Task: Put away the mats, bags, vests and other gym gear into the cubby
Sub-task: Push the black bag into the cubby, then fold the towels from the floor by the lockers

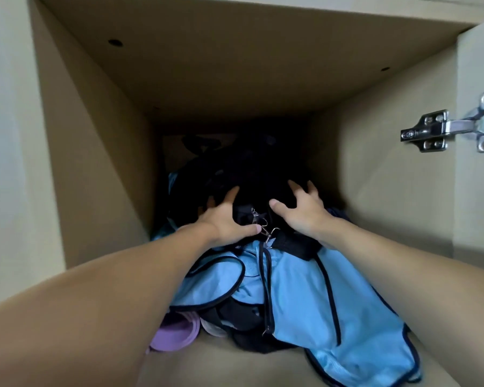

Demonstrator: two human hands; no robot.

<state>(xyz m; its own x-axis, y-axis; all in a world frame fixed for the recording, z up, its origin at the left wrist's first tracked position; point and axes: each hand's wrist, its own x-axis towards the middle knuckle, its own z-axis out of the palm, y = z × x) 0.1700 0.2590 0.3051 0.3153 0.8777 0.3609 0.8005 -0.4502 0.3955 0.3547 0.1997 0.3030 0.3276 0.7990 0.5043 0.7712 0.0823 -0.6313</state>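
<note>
Both my hands reach into the beige wooden cubby (95,163); my left hand (224,219) rests on the black fabric bag (257,174), fingers apart and fairly straight, thumb beside a small metal clip (266,233); my right hand (302,210) touches the same bag just to the right, fingers splayed, gripping nothing; the bag sits far inside; light blue vests with dark trim (305,289) spill toward the near edge; a rolled purple mat (176,333) lies near left beneath them; a steel door hinge (436,129) is on the right wall.

Dim cubby (101,152) depths, perhaps blurred; wide-angle edges bend.
</note>
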